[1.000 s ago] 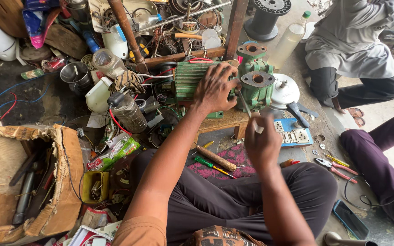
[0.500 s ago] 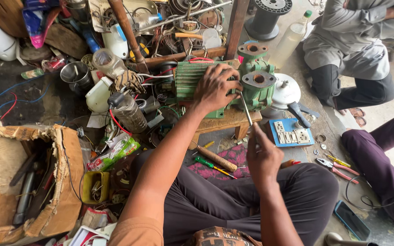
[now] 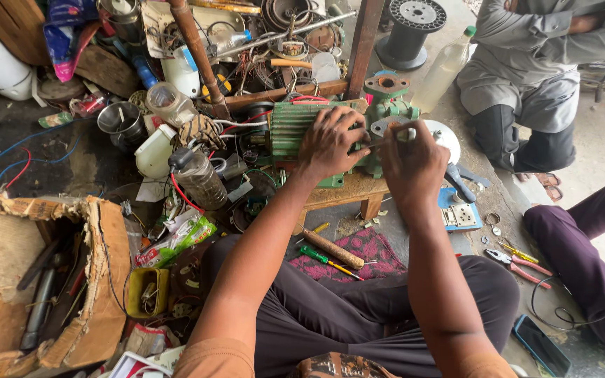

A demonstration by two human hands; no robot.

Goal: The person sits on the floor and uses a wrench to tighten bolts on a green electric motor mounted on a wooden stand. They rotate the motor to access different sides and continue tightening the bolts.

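Left hand (image 3: 330, 143) grips the green ribbed metal motor pump (image 3: 295, 126) on the small wooden stool (image 3: 348, 192); right hand (image 3: 411, 161) pinches a thin metal tool (image 3: 386, 138) against it.

We have a single view, worn on the head, and we look steeply down and forward over our own lap. Our two forearms rise from the bottom edge to mid-frame, so the camera sits close. Floor clutter fills the left and top; the right edge catches two seated people, perhaps only their legs and torsos.
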